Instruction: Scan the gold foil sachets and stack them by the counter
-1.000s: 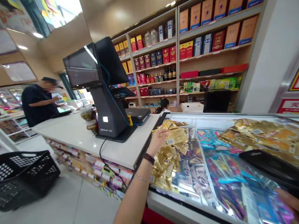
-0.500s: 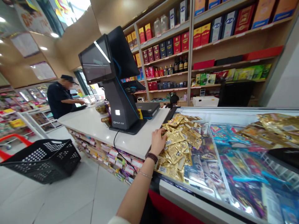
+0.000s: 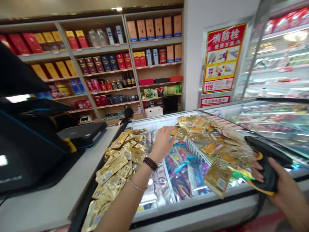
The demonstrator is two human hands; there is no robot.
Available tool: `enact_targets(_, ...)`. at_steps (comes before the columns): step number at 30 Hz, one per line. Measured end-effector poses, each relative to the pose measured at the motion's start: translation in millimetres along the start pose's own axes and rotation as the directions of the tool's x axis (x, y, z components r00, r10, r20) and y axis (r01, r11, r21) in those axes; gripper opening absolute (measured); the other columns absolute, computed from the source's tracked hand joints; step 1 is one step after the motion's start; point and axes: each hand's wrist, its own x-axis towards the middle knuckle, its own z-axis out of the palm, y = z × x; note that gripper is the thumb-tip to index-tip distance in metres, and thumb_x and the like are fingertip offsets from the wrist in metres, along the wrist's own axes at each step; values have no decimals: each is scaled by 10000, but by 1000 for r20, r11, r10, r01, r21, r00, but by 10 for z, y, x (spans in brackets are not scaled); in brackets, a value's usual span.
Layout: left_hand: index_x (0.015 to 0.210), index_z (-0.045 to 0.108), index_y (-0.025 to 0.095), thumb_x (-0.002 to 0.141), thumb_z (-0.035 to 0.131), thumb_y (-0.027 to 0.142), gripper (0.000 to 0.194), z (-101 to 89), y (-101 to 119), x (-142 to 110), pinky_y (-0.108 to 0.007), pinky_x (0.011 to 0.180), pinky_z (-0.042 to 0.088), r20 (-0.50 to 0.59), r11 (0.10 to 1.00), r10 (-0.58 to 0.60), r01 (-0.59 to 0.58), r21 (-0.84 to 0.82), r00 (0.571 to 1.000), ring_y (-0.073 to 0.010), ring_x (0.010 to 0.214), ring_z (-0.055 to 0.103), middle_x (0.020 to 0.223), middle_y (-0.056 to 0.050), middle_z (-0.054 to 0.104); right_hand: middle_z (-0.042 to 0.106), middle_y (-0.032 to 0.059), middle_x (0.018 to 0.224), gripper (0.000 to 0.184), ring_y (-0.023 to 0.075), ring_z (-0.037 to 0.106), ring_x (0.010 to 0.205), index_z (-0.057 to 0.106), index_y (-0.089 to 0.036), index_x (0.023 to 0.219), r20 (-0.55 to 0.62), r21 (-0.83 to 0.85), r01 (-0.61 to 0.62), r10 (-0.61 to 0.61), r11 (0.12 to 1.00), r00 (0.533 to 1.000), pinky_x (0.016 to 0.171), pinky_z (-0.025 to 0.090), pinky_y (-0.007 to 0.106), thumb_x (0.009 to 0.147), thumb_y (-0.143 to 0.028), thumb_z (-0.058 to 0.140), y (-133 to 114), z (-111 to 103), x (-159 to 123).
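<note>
My left hand (image 3: 163,140) reaches out over the glass lid of a chest freezer (image 3: 193,206), fingers spread and flat, its tips at the near edge of a right-hand heap of gold packets (image 3: 212,135). A second spread of gold packets (image 3: 118,164) lies to the left of my forearm, along the freezer's edge. My right hand (image 3: 281,183) grips a black and yellow barcode scanner (image 3: 264,159) at the lower right, its head pointing over the right-hand heap. One gold packet (image 3: 217,178) hangs near the freezer's front edge.
A black till terminal (image 3: 26,141) stands on the white counter (image 3: 43,203) at the left, with a dark flat device (image 3: 84,132) behind it. Shelves of boxed bottles (image 3: 108,61) fill the back wall. A red notice (image 3: 223,58) hangs beside a glass-fronted chiller (image 3: 280,61).
The view has swung right, away from the aisle and basket. My left hand left the left spread of packets and moved across to the right-hand heap. My right hand with the scanner came into sight.
</note>
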Motion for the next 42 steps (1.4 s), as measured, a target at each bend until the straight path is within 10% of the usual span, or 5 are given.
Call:
enact_targets(7, 1274, 567, 84, 840, 605, 142, 440, 1392, 285, 899, -415, 1077, 397, 288, 994, 19, -50, 99, 957, -306, 1252, 527, 1304, -212, 587, 427, -43, 681, 282, 85, 368, 481, 572, -245, 920, -15, 617, -163, 218, 770, 976, 419, 336, 204, 778, -418, 745, 185, -51, 57)
enact_targets(15, 1370, 458, 75, 927, 545, 231, 478, 2018, -99, 1268, -418, 1046, 436, 442, 894, -120, -97, 438, 889, -313, 1306, 507, 1448, -255, 453, 476, -47, 636, 422, 72, 394, 419, 615, -212, 951, -197, 616, 3, 151, 787, 969, 362, 340, 165, 690, -495, 790, 322, -51, 93)
enact_targets(25, 1238, 590, 132, 948, 448, 172, 325, 1923, -87, 1273, -363, 860, 518, 529, 910, -38, -189, 369, 848, -265, 987, 694, 1039, -171, 716, 481, -39, 634, 422, 78, 406, 417, 612, -211, 968, -236, 609, 5, 175, 793, 956, 361, 348, 167, 699, -483, 790, 342, -36, 92)
enact_targets(33, 941, 694, 188, 931, 510, 305, 218, 1577, 103, 986, -275, 752, 482, 219, 977, -78, 118, -177, 973, -192, 793, 669, 836, -61, 727, 490, -37, 628, 388, 80, 421, 427, 619, -203, 948, -247, 608, 35, 147, 793, 958, 366, 353, 162, 709, -451, 798, 319, -26, 78)
enact_targets(42, 1038, 591, 191, 841, 605, 342, 248, 1298, 203, 100, -355, 706, 578, 528, 214, -425, 648, -731, 735, -155, 710, 650, 873, -42, 690, 502, -40, 613, 441, 97, 435, 437, 615, -211, 904, -200, 616, 7, 148, 788, 969, 372, 389, 184, 612, -433, 860, 279, -22, 33)
